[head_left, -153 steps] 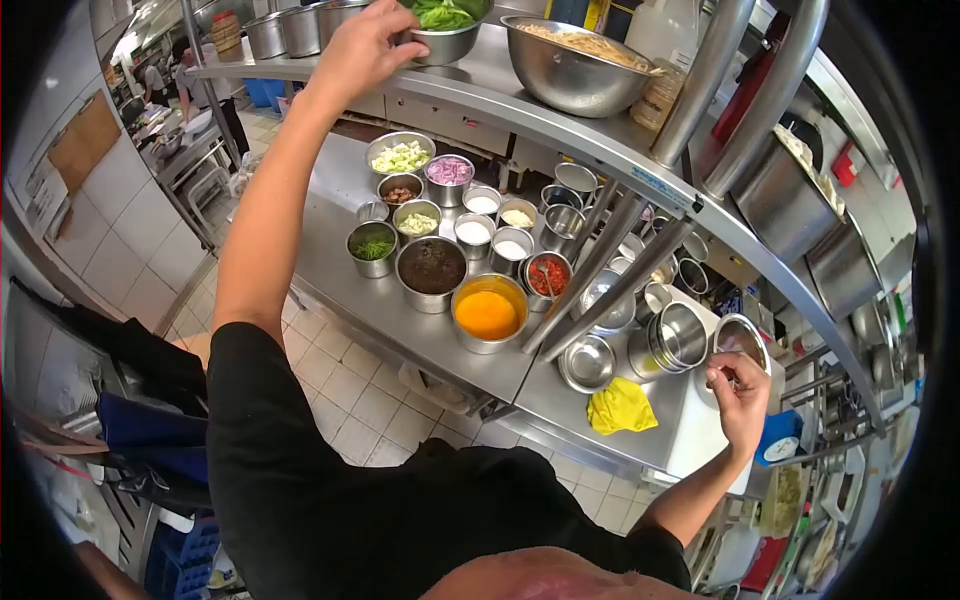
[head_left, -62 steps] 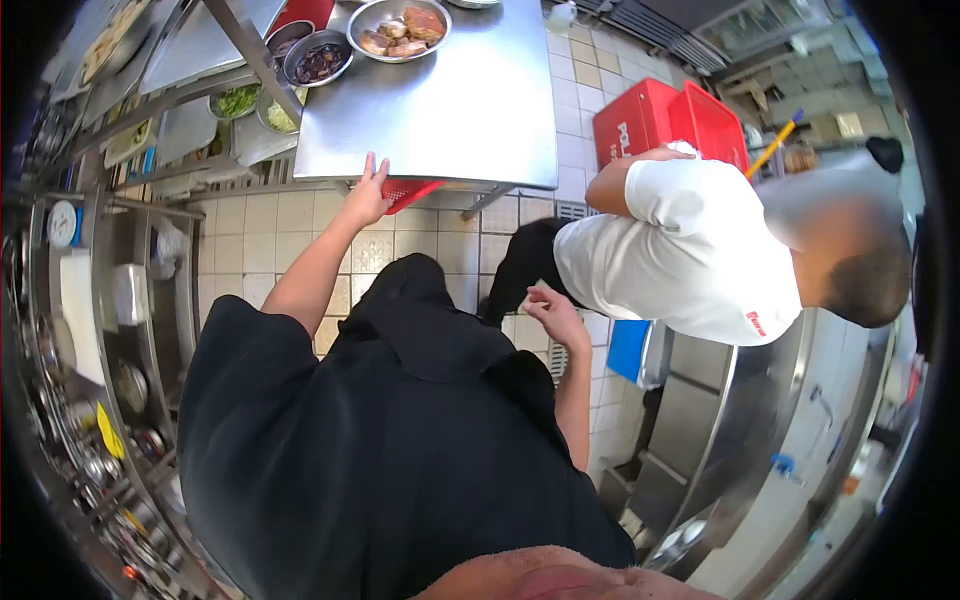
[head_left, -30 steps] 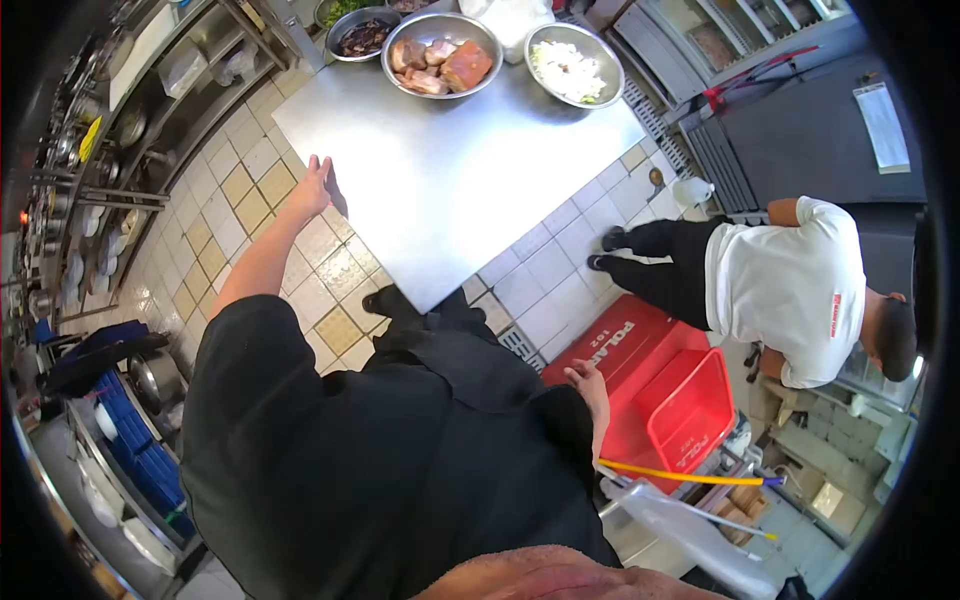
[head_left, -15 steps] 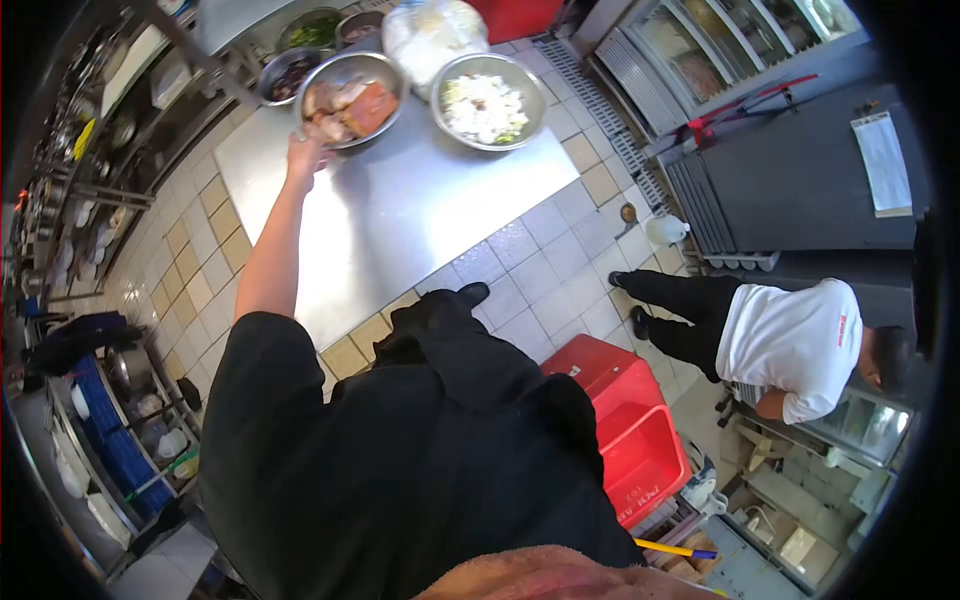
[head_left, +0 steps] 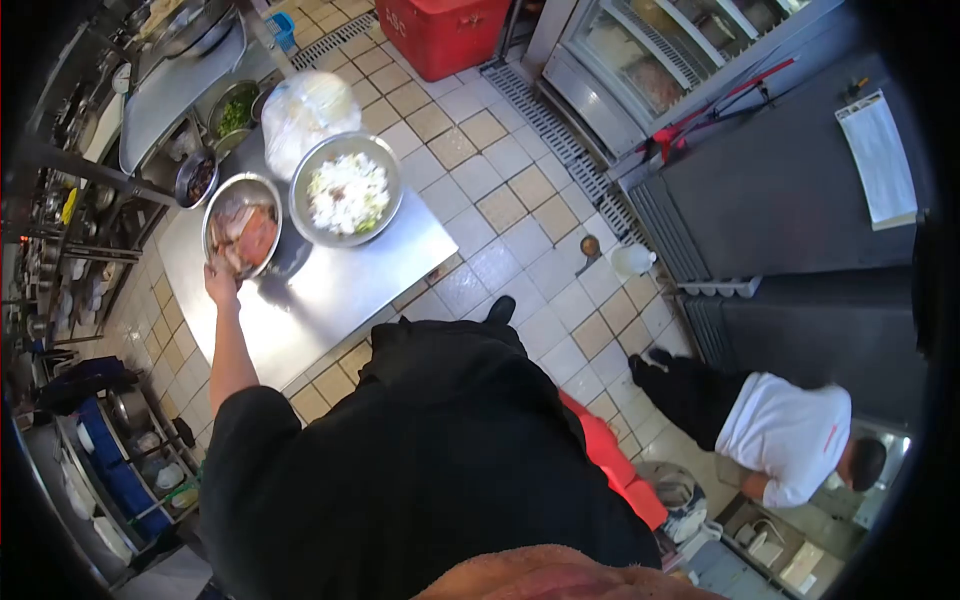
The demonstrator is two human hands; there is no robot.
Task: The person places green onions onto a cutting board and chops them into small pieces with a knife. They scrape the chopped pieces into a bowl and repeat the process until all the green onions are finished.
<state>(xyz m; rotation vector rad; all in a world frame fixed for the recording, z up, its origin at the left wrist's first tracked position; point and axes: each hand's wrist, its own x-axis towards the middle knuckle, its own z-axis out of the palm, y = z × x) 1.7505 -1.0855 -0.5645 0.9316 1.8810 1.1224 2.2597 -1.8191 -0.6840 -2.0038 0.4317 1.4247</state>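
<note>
My left hand (head_left: 220, 277) grips the near rim of a steel bowl (head_left: 277, 240) that holds pieces of raw-looking meat (head_left: 248, 236). The bowl looks tilted, and a dark shadow or reflection lies beside it on the steel table (head_left: 350, 300). Just right of it stands a second steel bowl (head_left: 300, 215) filled with white and green chopped food (head_left: 348, 193). Behind that bowl is a bulging whitish plastic bag (head_left: 308, 115). My right hand does not show.
At the table's far left are a bowl of dark food (head_left: 198, 180) and a bowl of chopped greens (head_left: 236, 108). A red cooler (head_left: 440, 35) stands beyond. On the right a person in a white shirt (head_left: 785, 435) bends over. A red bin (head_left: 610, 450) is close beside me.
My view has shifted, so the table sits further left and lower. The meat bowl, still in my left hand, now looks more tilted. The person at right has bent lower.
</note>
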